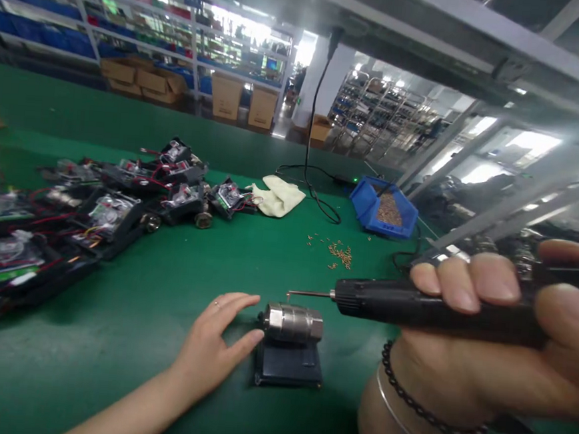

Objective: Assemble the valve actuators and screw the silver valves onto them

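My right hand (504, 354) is wrapped round a black electric screwdriver (413, 305), held sideways close to the camera, its thin bit pointing left just above a small silver motor (292, 321). The motor lies on a dark block (288, 367) on the green mat. My left hand (212, 344) rests flat on the mat to the left of the motor, fingers spread, thumb tip touching the motor's left end. It holds nothing.
A pile of black toy-car chassis with red wires (84, 214) fills the left of the mat. A cream cloth (277, 197), loose small screws (339, 253) and a blue bin of screws (383, 208) lie further back. A black cable (310, 132) hangs down. Cardboard boxes and shelves stand behind.
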Available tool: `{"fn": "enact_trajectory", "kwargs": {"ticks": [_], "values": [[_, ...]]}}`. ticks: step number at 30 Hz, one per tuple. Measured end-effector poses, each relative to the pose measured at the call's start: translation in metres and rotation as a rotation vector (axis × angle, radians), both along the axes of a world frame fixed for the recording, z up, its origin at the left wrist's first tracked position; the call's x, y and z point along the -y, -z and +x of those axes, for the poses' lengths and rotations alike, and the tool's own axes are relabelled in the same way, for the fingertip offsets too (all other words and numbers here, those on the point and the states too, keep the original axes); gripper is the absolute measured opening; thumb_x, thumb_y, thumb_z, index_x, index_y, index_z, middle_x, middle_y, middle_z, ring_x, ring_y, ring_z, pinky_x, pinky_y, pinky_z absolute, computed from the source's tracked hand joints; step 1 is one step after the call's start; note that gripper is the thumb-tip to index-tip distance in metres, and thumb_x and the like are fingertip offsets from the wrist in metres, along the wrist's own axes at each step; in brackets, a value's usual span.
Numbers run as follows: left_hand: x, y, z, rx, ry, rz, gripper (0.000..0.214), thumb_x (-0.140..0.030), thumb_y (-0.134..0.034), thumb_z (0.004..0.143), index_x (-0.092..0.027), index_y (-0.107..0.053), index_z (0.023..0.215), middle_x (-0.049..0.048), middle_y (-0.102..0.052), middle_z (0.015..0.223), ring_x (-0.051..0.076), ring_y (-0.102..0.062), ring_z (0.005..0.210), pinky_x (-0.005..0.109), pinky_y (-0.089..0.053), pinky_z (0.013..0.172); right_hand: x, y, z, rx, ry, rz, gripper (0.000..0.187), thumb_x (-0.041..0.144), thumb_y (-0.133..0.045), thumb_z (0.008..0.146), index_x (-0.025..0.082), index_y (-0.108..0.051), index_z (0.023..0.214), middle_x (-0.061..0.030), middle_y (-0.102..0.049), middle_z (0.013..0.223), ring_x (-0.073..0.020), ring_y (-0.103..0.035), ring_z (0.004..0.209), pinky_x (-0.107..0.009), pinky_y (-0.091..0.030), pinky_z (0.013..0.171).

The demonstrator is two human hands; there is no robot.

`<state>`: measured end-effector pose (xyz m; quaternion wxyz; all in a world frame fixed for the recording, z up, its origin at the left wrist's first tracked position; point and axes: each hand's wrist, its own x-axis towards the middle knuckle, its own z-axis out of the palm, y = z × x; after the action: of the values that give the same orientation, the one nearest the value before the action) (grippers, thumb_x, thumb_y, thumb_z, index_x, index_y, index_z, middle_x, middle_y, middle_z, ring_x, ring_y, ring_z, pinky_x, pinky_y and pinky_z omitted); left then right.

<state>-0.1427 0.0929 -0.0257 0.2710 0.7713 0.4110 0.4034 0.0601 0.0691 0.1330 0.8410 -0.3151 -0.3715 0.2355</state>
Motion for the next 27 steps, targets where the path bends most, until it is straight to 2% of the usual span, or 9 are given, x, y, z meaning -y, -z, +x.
{"fn": "enact_trajectory", "kwargs": {"ticks": [4,8,11,14,20,23,27], "values": [[0.001,-0.004,-0.004,0.065,0.013,0.066,0.030,-0.041,-0.063,0.087,-0.021,-0.068,0.108,0.0079,-0.075,0.096,0.021,-0.069,0.090,0.037,-0.057,0.082,-0.003,0.000,-0.022,-0.027,-0.122,-0.084,0.026,0.013,-0.066,0.057,0.026,-0.064,0.080,0.0090,-0.046,0.050,-0.0087,-0.038,0.036,-0.027,-0.036,0.039],[0.001,-0.008,-0.007,0.124,-0.010,0.075,0.028,-0.042,-0.067,0.085,-0.021,-0.071,0.104,0.0072,-0.076,0.090,0.020,-0.069,0.085,0.034,-0.057,0.077,-0.008,0.007,-0.036,-0.022,-0.233,-0.107,0.024,0.012,-0.066,0.060,0.024,-0.065,0.082,0.0088,-0.050,0.050,-0.0078,-0.040,0.038,-0.024,-0.039,0.040],[0.001,-0.012,-0.006,0.172,-0.014,0.098,0.018,-0.036,-0.066,0.086,-0.020,-0.074,0.091,0.0048,-0.076,0.080,0.018,-0.069,0.076,0.030,-0.057,0.072,-0.009,0.011,-0.040,0.008,-0.266,-0.106,0.022,0.014,-0.067,0.064,0.024,-0.065,0.083,0.0087,-0.050,0.051,-0.0075,-0.041,0.038,-0.023,-0.040,0.041],[0.002,-0.014,-0.005,0.195,-0.005,0.105,0.017,-0.032,-0.065,0.088,-0.020,-0.074,0.079,0.0026,-0.074,0.070,0.016,-0.068,0.067,0.027,-0.056,0.067,-0.008,0.013,-0.042,0.021,-0.298,-0.112,0.021,0.015,-0.069,0.065,0.023,-0.066,0.085,0.0082,-0.051,0.052,-0.0072,-0.041,0.039,-0.023,-0.040,0.041],[0.002,-0.011,-0.005,0.198,0.017,0.129,0.018,-0.032,-0.064,0.089,-0.021,-0.076,0.081,0.0020,-0.075,0.069,0.016,-0.068,0.065,0.028,-0.055,0.065,-0.004,0.015,-0.043,0.061,-0.339,-0.105,0.020,0.018,-0.069,0.069,0.023,-0.066,0.088,0.0080,-0.049,0.054,-0.0075,-0.042,0.041,-0.024,-0.039,0.042],[0.003,-0.009,-0.005,0.229,0.025,0.055,0.019,-0.035,-0.063,0.089,-0.024,-0.077,0.083,0.0020,-0.076,0.071,0.017,-0.068,0.067,0.030,-0.056,0.068,-0.003,0.016,-0.043,0.049,-0.344,-0.101,0.021,0.019,-0.070,0.068,0.024,-0.066,0.088,0.0078,-0.049,0.054,-0.0083,-0.042,0.041,-0.026,-0.040,0.041],[0.001,-0.008,-0.005,0.313,0.078,-0.137,0.024,-0.041,-0.061,0.089,-0.025,-0.078,0.084,0.0032,-0.076,0.074,0.018,-0.069,0.072,0.032,-0.055,0.072,-0.005,0.015,-0.042,0.024,-0.315,-0.095,0.026,0.016,-0.073,0.060,0.024,-0.065,0.084,0.0089,-0.050,0.052,-0.0077,-0.041,0.039,-0.025,-0.039,0.041]]}}
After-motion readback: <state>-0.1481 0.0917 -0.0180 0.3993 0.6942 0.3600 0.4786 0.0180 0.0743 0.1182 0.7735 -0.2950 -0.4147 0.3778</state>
